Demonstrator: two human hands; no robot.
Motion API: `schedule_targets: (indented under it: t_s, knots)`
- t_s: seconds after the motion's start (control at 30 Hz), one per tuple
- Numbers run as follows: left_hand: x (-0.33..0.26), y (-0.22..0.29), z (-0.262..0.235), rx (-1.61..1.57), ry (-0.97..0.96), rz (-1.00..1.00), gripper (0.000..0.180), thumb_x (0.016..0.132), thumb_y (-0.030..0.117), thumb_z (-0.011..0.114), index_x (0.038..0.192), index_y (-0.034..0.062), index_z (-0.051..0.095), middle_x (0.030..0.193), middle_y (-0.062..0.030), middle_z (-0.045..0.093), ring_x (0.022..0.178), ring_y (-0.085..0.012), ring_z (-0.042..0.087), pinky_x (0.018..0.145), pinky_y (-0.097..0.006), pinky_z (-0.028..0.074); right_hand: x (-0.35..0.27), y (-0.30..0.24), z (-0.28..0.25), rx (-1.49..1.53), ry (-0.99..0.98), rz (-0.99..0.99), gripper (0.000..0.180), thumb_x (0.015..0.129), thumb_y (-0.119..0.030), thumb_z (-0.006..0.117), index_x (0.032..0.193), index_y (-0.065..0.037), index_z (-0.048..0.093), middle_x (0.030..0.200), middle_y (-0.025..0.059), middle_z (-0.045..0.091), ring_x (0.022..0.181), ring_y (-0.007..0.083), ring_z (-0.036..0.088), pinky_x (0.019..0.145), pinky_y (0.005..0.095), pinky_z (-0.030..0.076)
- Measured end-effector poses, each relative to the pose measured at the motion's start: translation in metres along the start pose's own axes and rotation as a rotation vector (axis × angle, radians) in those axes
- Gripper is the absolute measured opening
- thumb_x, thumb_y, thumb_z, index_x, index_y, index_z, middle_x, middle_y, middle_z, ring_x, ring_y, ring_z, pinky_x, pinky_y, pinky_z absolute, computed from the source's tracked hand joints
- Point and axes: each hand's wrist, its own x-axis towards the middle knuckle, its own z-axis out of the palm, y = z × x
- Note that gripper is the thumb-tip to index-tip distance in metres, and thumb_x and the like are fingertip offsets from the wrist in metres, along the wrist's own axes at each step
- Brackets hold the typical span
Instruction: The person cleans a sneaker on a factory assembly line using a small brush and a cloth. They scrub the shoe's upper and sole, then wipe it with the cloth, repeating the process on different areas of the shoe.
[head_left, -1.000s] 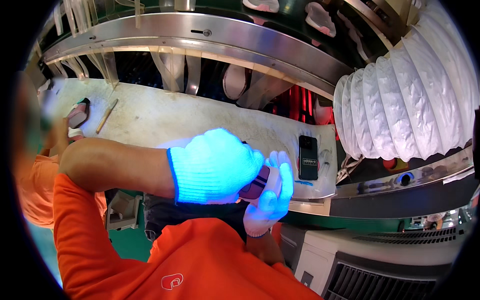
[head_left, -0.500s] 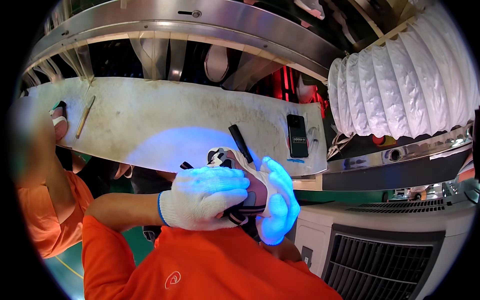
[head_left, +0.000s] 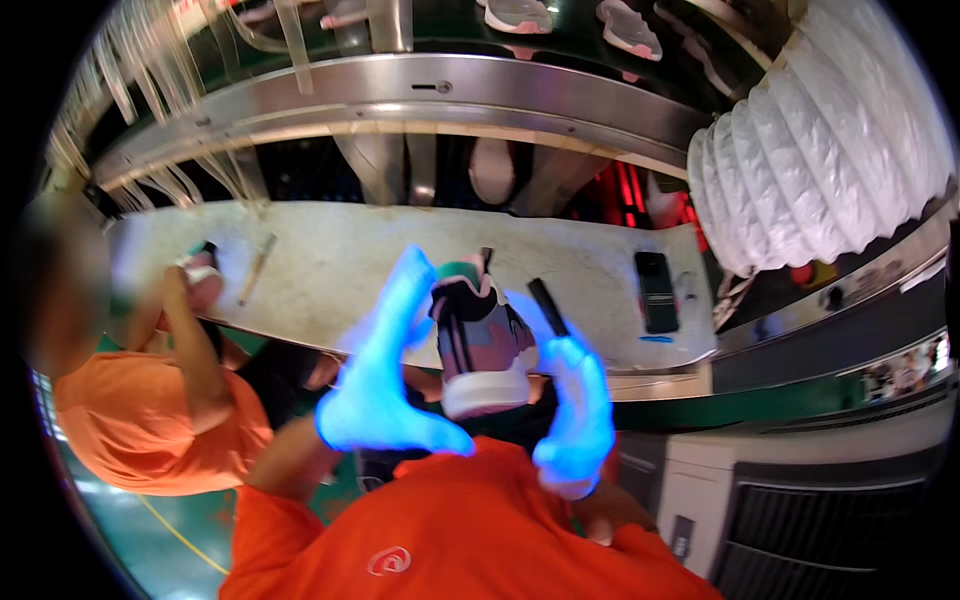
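A pink, grey and black sneaker [head_left: 480, 350] with a thick white sole stands between my two gloved hands. Its teal-lined opening points to the far side and its sole faces me. My left hand [head_left: 380, 375], glowing blue under the light, is open beside the shoe, fingers stretched away and thumb apart. On the other side, my right hand [head_left: 575, 415] is open and lightly curved, its fingertips near a black stick-like tool [head_left: 548, 306] on the table. Neither hand is plainly gripping the shoe; what supports it is hidden.
On the pale worktable [head_left: 350, 250] lie a black phone [head_left: 656, 292], a small blue item [head_left: 656, 339] and a thin wooden-handled tool [head_left: 258, 268]. A co-worker's arm [head_left: 192, 350] is at left with another shoe [head_left: 203, 280]. A white duct [head_left: 820, 160] bulges at right; a metal conveyor frame [head_left: 390, 90] runs behind.
My left hand has come off the sneaker and opened out to the left. The sneaker has been turned so its sole faces me. My head view has shifted, showing more of the conveyor.
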Motion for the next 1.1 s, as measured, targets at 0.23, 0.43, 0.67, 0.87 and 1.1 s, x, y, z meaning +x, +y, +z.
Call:
schedule_targets:
  t_s: [0.23, 0.43, 0.67, 0.87, 1.1]
  knots:
    - [-0.014, 0.01, -0.025, 0.586, -0.035, -0.214, 0.13, 0.071, 0.014, 0.099, 0.178, 0.0055, 0.025, 0.178, -0.0269, 0.035, 0.164, -0.0421, 0.041, 0.131, -0.047, 0.04, 0.074, 0.135, -0.057, -1.361, 0.071, -0.073, 0.084, 0.094, -0.047, 0.084, 0.161, -0.005, 0.055, 0.135, 0.0253, 0.069, 0.116, 0.0455, 0.071, 0.098, 0.0558, 0.059]
    - [-0.001, 0.034, -0.024, 0.714, -0.14, -0.383, 0.125, 0.067, 0.016, 0.1, 0.174, 0.0094, 0.036, 0.168, -0.0228, 0.048, 0.155, -0.0401, 0.05, 0.13, -0.048, 0.041, 0.063, 0.153, -0.057, -1.138, -0.205, 0.169, 0.048, 0.099, -0.047, 0.078, 0.126, -0.008, 0.072, 0.109, 0.0188, 0.072, 0.102, 0.0428, 0.072, 0.086, 0.0554, 0.058]
    - [0.005, 0.035, -0.017, 0.81, -0.145, -0.355, 0.121, 0.065, 0.026, 0.102, 0.17, 0.0091, 0.043, 0.163, -0.0212, 0.052, 0.153, -0.0384, 0.052, 0.129, -0.048, 0.041, 0.086, 0.088, -0.015, 0.215, -0.051, 0.537, 0.028, 0.107, -0.03, 0.074, 0.11, -0.002, 0.073, 0.088, 0.0124, 0.073, 0.076, 0.0267, 0.069, 0.073, 0.0428, 0.057]
    - [0.01, 0.032, -0.015, 0.856, -0.147, -0.334, 0.128, 0.063, 0.034, 0.106, 0.171, 0.0086, 0.042, 0.165, -0.0205, 0.05, 0.154, -0.0379, 0.051, 0.13, -0.048, 0.041, 0.118, 0.073, 0.047, 1.291, 0.194, 0.432, 0.022, 0.111, -0.032, 0.072, 0.11, -0.011, 0.069, 0.086, 0.0064, 0.07, 0.081, 0.0276, 0.068, 0.076, 0.0461, 0.056]
    - [0.012, 0.034, -0.009, 0.845, -0.129, -0.36, 0.126, 0.064, 0.034, 0.106, 0.171, 0.0088, 0.043, 0.164, -0.0213, 0.051, 0.154, -0.0385, 0.051, 0.13, -0.048, 0.04, 0.127, 0.099, 0.055, 1.328, 0.108, 0.432, 0.058, 0.116, -0.066, 0.049, 0.09, -0.017, 0.066, 0.066, -0.0007, 0.05, 0.054, 0.0168, 0.046, 0.049, 0.0363, 0.035]
